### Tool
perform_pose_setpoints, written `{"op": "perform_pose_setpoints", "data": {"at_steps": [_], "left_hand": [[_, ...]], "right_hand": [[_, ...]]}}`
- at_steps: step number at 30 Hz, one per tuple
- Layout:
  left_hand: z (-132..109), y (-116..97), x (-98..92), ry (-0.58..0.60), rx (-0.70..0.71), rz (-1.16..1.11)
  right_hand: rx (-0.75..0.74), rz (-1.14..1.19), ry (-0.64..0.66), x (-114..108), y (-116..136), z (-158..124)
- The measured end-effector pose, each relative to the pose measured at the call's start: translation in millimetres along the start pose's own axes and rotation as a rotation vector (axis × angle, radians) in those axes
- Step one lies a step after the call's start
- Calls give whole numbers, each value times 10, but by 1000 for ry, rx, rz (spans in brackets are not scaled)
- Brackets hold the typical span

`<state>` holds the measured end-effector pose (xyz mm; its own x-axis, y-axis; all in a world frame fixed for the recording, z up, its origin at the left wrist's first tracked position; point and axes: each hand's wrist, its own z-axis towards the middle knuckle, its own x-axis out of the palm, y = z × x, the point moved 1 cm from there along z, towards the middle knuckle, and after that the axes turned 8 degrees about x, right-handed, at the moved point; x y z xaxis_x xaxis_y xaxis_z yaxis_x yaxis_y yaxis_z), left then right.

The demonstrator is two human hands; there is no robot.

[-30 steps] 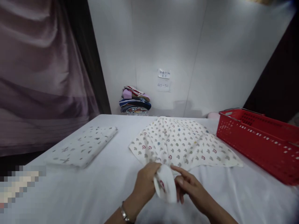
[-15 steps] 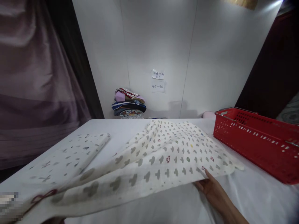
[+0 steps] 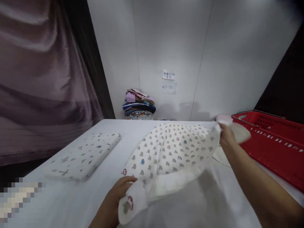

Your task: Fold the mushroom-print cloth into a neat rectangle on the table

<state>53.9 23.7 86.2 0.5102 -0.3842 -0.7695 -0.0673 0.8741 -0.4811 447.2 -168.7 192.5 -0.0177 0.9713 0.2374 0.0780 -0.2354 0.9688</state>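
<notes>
A white cloth with small grey and coloured mushroom prints (image 3: 166, 148) is spread over the white table. My left hand (image 3: 118, 193) is closed on its near left edge, where a flap hangs down in front of the fingers. On the right, my right hand (image 3: 226, 134) grips another part of the edge, lifted above the table and slightly blurred. Between the two hands the near edge sags and shows its plain underside. To the left lies a folded white cloth (image 3: 85, 155) with dark leaf-like prints, apart from both hands.
A red plastic basket (image 3: 268, 139) stands at the right, close to my right arm. Behind the table's far edge rises a stack of folded fabrics (image 3: 139, 104). Paper notes (image 3: 168, 82) hang on the grey wall. A pinkish curtain (image 3: 47, 79) drapes at the left.
My left hand has come into view from the lower left, holding the cloth's edge. My right hand has moved up and lifted its edge. The cloth's long stretch towards the left has been drawn in.
</notes>
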Motion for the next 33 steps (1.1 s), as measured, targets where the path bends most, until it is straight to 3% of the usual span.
{"op": "perform_pose_setpoints", "data": {"at_steps": [2,4,5,6,7,8,10,13,15,19,22,25,28,31,33], "left_hand": [[104,-146,55,33,47,-20],[148,-249,26,-90,101,-15],[143,-276,-10,-185,120,0],[120,-285,-51,-284,139,32],[83,-281,-90,-373,162,83],[37,-266,-122,-443,189,153],[-58,-210,-143,-475,231,306],[-150,-103,-63,-285,274,403],[-169,-41,22,-166,232,358],[-116,-15,148,-234,-89,174],[8,-198,260,-285,-222,-120],[128,-542,430,-195,-216,-421],[135,-822,561,16,-213,-565],[99,-894,543,170,-211,-683],[120,-851,434,107,-236,-664]], "right_hand": [[-23,-104,280,583,99,-349],[-5,-189,564,1014,-20,-884],[26,-319,954,1163,-146,-1194],[39,-413,1338,1242,-291,-1500],[31,-474,1611,1255,-436,-1765],[16,-488,1769,1220,-570,-1973],[28,-465,1884,1060,-776,-2212],[31,-468,1858,720,-930,-2248],[-82,-511,1725,459,-990,-2178],[-413,-560,1290,-110,-1207,-2067],[-517,-536,1294,-397,-1406,-2112],[-367,-547,1240,-433,-1489,-2199],[-132,-433,1144,-355,-1468,-2245],[-20,-297,1121,-353,-1438,-2226],[-35,-316,1066,-411,-1422,-2183]]}}
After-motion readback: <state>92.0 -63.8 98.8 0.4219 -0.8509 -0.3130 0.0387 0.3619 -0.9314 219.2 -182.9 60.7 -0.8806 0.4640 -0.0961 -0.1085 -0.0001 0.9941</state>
